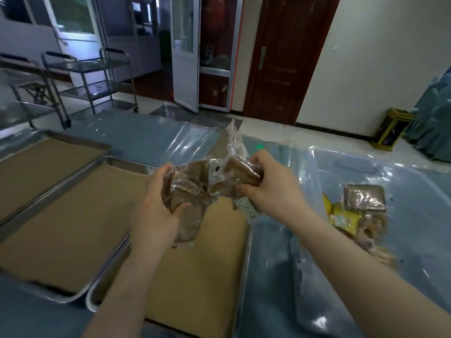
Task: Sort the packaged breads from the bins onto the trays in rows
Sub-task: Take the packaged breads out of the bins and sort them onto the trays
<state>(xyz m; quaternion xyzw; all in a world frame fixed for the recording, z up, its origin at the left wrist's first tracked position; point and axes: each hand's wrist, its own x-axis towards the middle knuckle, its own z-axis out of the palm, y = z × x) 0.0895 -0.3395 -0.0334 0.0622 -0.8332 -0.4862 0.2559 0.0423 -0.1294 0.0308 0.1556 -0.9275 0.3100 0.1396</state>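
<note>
Packaged breads (pixel 210 181) sit gripped in the curled fingers (pixel 181 208) of my left hand (pixel 158 203) and right hand (pixel 271 189) above the six-o'clock tray (pixel 195 276), no rows laid yet, more waiting in the bin (pixel 353 164) at three o'clock.

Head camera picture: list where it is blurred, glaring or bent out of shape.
Head view: motion blur smears the loose packs on the right; white glare streaks the clear plastic; the held bread packs glint, their print unreadable; the door leans, bent by the wide-angle lens.
</note>
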